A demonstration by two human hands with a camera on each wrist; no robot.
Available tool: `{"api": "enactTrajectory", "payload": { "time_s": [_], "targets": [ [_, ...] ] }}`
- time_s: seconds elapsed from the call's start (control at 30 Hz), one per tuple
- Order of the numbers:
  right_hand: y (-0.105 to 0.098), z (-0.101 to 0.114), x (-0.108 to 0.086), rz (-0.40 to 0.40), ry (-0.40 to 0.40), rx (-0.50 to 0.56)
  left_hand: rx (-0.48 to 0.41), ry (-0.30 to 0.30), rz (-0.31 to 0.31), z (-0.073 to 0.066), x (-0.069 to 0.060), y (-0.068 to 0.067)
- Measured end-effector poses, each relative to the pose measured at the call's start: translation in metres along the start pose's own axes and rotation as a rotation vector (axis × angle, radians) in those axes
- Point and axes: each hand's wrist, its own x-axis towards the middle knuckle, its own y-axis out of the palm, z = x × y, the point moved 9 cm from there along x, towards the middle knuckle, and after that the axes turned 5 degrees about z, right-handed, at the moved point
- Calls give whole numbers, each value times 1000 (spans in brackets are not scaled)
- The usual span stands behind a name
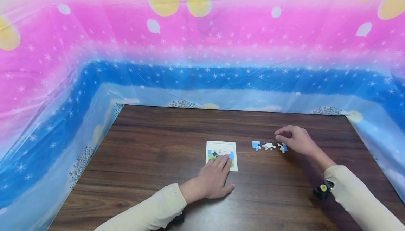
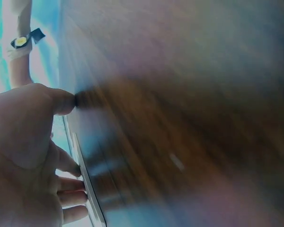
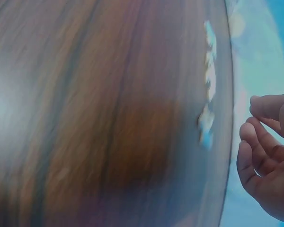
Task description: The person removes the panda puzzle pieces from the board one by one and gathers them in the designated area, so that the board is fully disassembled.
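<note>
In the head view a small white-bordered jigsaw board (image 1: 235, 146) with a cartoon picture lies at the table's middle. My left hand (image 1: 212, 180) rests flat on its lower part with straight fingers, hiding some of the picture. Just right of the board, three loose puzzle pieces lie in a row: a blue piece (image 1: 255, 144), a black-and-white piece (image 1: 268, 146) and a blue-edged piece (image 1: 282, 148). Above the rightmost one hovers my right hand (image 1: 299, 141), fingers loosely bent. The right wrist view shows no piece between thumb and fingers of this hand (image 3: 270, 156).
The dark wooden table (image 1: 152, 146) has its far edge against a hanging cloth (image 1: 202, 76) with pink and blue bands. That cloth also rises along both sides. A black wrist camera (image 1: 322, 190) is strapped at the right cuff.
</note>
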Motion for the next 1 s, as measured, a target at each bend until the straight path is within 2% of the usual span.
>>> {"api": "enactTrajectory", "payload": {
  "time_s": [0.2,0.37,0.6,0.83,1.0],
  "targets": [
    [15,42,12,53,-96,60,-11,-32,-26,-7,0,-3],
    [34,75,20,97,-183,57,-19,-44,-58,-10,-2,-5],
    [59,111,31,156,-239,68,-4,-58,-42,-10,-2,0],
    [85,145,42,237,-341,100,16,-55,-30,-10,-4,-1],
    [100,159,51,267,-397,98,4,-44,-16,-9,-5,1]
  ]
}}
